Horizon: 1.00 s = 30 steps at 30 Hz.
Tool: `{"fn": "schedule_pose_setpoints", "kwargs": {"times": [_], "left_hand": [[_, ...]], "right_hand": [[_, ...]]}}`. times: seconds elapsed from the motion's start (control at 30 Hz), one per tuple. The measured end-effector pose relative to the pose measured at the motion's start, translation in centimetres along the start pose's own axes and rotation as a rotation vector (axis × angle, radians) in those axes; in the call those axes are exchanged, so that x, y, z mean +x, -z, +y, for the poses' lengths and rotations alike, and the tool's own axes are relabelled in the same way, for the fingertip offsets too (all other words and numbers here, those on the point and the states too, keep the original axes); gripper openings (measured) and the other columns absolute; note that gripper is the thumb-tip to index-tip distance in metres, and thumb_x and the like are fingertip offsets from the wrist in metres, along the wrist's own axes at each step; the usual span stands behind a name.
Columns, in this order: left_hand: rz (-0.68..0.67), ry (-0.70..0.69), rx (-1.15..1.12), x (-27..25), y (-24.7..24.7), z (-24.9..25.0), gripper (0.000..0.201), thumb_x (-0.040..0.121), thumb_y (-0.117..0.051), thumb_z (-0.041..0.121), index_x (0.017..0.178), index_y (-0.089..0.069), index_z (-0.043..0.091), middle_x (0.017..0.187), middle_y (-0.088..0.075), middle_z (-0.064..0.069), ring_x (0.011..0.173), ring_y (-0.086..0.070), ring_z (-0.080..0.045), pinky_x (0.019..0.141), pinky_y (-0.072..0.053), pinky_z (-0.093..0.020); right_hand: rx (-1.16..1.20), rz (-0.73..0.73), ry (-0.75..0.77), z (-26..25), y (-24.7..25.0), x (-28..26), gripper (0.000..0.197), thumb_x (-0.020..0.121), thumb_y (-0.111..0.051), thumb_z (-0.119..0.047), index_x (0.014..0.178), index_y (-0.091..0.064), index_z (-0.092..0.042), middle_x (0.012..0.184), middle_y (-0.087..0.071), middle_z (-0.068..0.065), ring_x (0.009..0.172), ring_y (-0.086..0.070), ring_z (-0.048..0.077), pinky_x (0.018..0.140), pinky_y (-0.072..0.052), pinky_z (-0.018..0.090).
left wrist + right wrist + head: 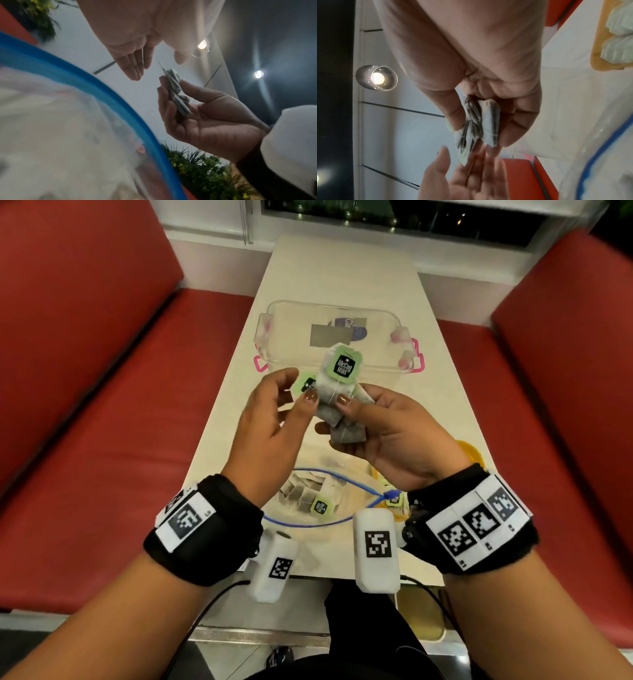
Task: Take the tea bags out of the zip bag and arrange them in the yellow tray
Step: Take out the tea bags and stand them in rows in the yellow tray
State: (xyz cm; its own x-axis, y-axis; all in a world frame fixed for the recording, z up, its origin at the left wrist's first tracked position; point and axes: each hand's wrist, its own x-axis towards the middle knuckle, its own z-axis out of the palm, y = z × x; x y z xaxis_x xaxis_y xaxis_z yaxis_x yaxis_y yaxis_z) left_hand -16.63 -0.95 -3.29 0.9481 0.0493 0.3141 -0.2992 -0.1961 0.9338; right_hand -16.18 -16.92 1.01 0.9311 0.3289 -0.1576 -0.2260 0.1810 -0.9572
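The right hand holds a small bundle of tea bags above the tabletop, its thumb pressed on the front of the bundle and its fingers curled behind it. A green paper tag with dark lettering stands up from the top of the bundle. The left hand is just beside it, fingers loosely bent and spread, with the thumb tip touching the left edge of the bundle; a second green tag shows between its fingers and the bundle, but whether the hand actually pinches it I cannot tell. From the left wrist view that hand's fingers look straight and apart from the bags.

Below the hands, near the front edge of the tabletop, lies the clear zip bag with its blue seal open, more tea bags and a green tag still inside. The yellow tray sits to the right, mostly hidden under the right wrist; the right wrist view shows pale tea bags lying in it. Farther back on the tabletop stands a clear plastic box with pink clips. Red benches run along both sides
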Motion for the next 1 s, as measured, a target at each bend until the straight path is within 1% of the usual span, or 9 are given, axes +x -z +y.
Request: {"fn": "schedule_pose_setpoints", "kwargs": {"times": [0.1, 0.27, 0.37, 0.5, 0.6, 0.7, 0.8, 0.9, 1.0], "left_hand": [[-0.148, 0.141, -0.306, 0.8, -1.4, 0.3, 0.044, 0.092, -0.051, 0.043, 0.124, -0.055, 0.012, 0.115, -0.067, -0.006, 0.105, -0.064, -0.02, 0.089, -0.052, -0.035], [-0.251, 0.374, -0.552, 0.9, -3.0, 0.0, 0.033, 0.103, -0.04, 0.029, 0.121, -0.061, 0.012, 0.124, -0.061, -0.023, 0.116, -0.06, -0.034, 0.097, -0.051, -0.043], [-0.26, 0.437, -0.599, 0.8, -3.6, -0.7, 0.033, 0.103, -0.04, 0.029, 0.125, -0.058, 0.012, 0.124, -0.062, -0.021, 0.11, -0.062, -0.03, 0.096, -0.05, -0.048], [-0.29, 0.539, -0.666, 0.6, -4.0, -1.6, 0.034, 0.104, -0.037, 0.028, 0.125, -0.056, 0.009, 0.121, -0.055, -0.027, 0.108, -0.057, -0.033, 0.097, -0.047, -0.05], [-0.283, 0.605, -0.722, 0.5, -3.6, -2.2, 0.038, 0.104, -0.037, 0.028, 0.128, -0.054, 0.005, 0.121, -0.056, -0.027, 0.111, -0.058, -0.035, 0.096, -0.051, -0.048], [-0.333, 0.636, -0.714, 0.4, -3.2, -2.8, 0.04, 0.104, -0.035, 0.026, 0.131, -0.051, 0.002, 0.124, -0.062, -0.024, 0.109, -0.063, -0.033, 0.095, -0.052, -0.046], [-0.355, 0.649, -0.663, 0.2, -3.1, -3.3, 0.033, 0.103, -0.038, 0.026, 0.12, -0.059, 0.006, 0.105, -0.07, -0.012, 0.09, -0.066, -0.024, 0.08, -0.059, -0.034], [-0.352, 0.628, -0.597, 0.1, -3.0, -3.5, 0.029, 0.102, -0.041, 0.028, 0.114, -0.061, 0.011, 0.093, -0.07, -0.006, 0.088, -0.069, -0.02, 0.065, -0.056, -0.024], [-0.373, 0.571, -0.49, 0.0, -3.0, -3.6, 0.026, 0.097, -0.048, 0.031, 0.106, -0.063, 0.012, 0.088, -0.064, -0.007, 0.083, -0.069, -0.016, 0.059, -0.052, -0.021]], "right_hand": [[0.041, -0.022, 0.0, 0.0, -0.2, 0.2, 0.015, 0.093, -0.053, -0.01, 0.105, -0.06, -0.005, 0.09, -0.059, 0.013, 0.087, -0.052, 0.03, 0.071, -0.045, 0.03], [-0.057, 0.061, -0.057, 1.0, 0.1, 0.7, 0.015, 0.096, -0.05, -0.014, 0.105, -0.061, -0.008, 0.083, -0.06, 0.006, 0.071, -0.055, 0.014, 0.067, -0.044, 0.026], [-0.124, 0.119, -0.117, 1.6, 0.4, 0.9, 0.013, 0.097, -0.051, -0.017, 0.091, -0.061, -0.011, 0.076, -0.059, 0.005, 0.066, -0.053, 0.016, 0.067, -0.041, 0.027], [-0.208, 0.147, -0.137, 2.5, 1.0, 1.3, 0.015, 0.097, -0.05, -0.014, 0.09, -0.062, -0.008, 0.079, -0.06, 0.01, 0.064, -0.054, 0.018, 0.059, -0.038, 0.025], [-0.219, 0.136, -0.123, 3.2, 1.6, 1.4, 0.014, 0.095, -0.051, -0.004, 0.098, -0.065, -0.003, 0.088, -0.063, 0.017, 0.072, -0.059, 0.021, 0.062, -0.048, 0.024], [-0.383, 0.229, -0.053, 4.0, 2.1, 1.4, 0.013, 0.088, -0.061, -0.001, 0.099, -0.067, -0.003, 0.082, -0.069, 0.012, 0.066, -0.063, 0.011, 0.058, -0.05, 0.02], [-0.62, 0.292, 0.004, 4.7, 2.5, 1.6, 0.014, 0.08, -0.074, -0.011, 0.092, -0.071, -0.006, 0.079, -0.069, 0.009, 0.063, -0.058, 0.01, 0.064, -0.047, 0.027], [-0.748, 0.321, -0.003, 4.2, 3.0, 1.6, 0.021, 0.077, -0.077, -0.026, 0.09, -0.067, -0.013, 0.072, -0.064, 0.006, 0.058, -0.052, 0.011, 0.059, -0.041, 0.027], [-0.785, 0.367, 0.033, 3.1, 3.5, 1.5, 0.027, 0.081, -0.073, -0.035, 0.099, -0.062, -0.018, 0.076, -0.063, 0.001, 0.06, -0.06, 0.014, 0.055, -0.043, 0.026]]}}
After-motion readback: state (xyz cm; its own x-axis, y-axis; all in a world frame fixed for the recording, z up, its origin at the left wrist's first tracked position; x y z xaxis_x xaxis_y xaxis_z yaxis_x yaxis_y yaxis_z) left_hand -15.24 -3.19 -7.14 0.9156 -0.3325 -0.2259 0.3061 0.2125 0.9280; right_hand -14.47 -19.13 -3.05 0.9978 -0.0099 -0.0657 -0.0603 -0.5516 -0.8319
